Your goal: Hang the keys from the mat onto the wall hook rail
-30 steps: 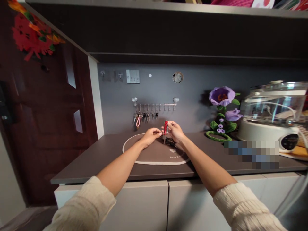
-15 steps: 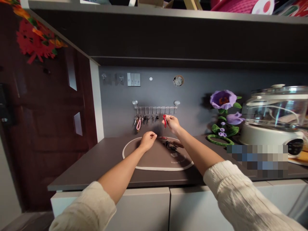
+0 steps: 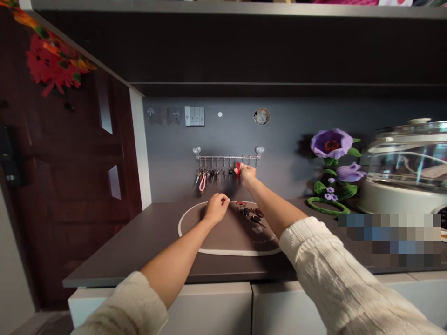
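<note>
The single head-worn view looks from behind and slightly above the right fingers (image 3: 243,168), facing the wall (image 3: 230,130) beyond them nearly straight on, tilted a little down. It sits near: both forearms (image 3: 179,251) run from its lower edge toward the wall. It takes in the desk (image 3: 132,253) below the fingers and the shelf's underside (image 3: 223,51) above them.

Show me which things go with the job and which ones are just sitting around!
With the job:
red keychain, in the right hand
hook rail, with hanging keys on it
loose keys, on the mat

Just around:
purple flower decoration
appliance with a clear top
red door decoration
</note>
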